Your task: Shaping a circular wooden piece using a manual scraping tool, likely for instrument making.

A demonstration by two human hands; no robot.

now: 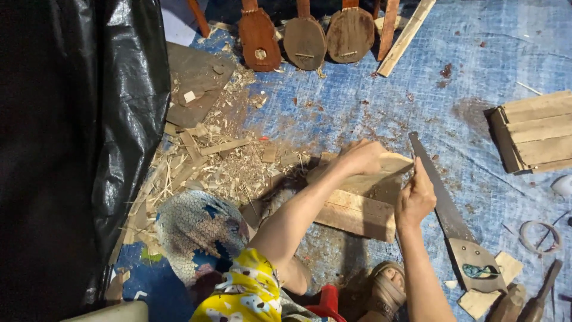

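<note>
My left hand (360, 156) lies curled over a pale, rounded wooden piece (390, 162) and presses it down on a thick wooden block (357, 214). My right hand (415, 200) has its fingers pinched at the right edge of that piece, thumb pointing up. Whether it also holds a small tool is hidden. A handsaw lies flat on the blue tarp just right of my right hand, its blade (438, 191) running diagonally down to a wooden handle (476, 265).
Three small brown instrument bodies (305, 39) lean at the top with wooden slats (405, 39). A slatted crate (533, 131) sits right, shavings (208, 167) left, black plastic sheet (77, 137) far left. A tape ring (539, 235), tool handles (539, 298) and my sandalled foot (384, 292) lie below.
</note>
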